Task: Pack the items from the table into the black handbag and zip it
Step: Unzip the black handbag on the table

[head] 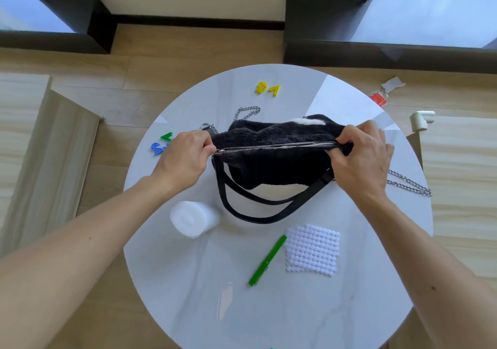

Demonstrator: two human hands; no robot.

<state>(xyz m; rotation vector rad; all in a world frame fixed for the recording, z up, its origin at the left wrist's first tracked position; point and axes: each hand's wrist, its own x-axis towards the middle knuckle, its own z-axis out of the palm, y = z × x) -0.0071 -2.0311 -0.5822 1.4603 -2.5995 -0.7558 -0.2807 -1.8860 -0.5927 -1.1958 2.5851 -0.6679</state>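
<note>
A fuzzy black handbag [271, 165] lies in the middle of the round white table [282, 308], its silver zipper closed along the top. My left hand [185, 157] pinches the zipper pull at the bag's left end. My right hand [363, 157] grips the bag's right end. In front of the bag lie a white roll [193, 218], a green pen [267, 260] and a white sheet of round dots [312, 249]. Two yellow letters [267, 88] sit at the far edge; a green and a blue letter [160, 144] lie left of my left hand.
The bag's black straps [258, 211] loop toward me and its silver chain [410, 184] trails off the table's right side. On the wooden floor at right lie a red packet [377, 98] and a white corner piece [422, 118]. Pale wood panels stand at both sides.
</note>
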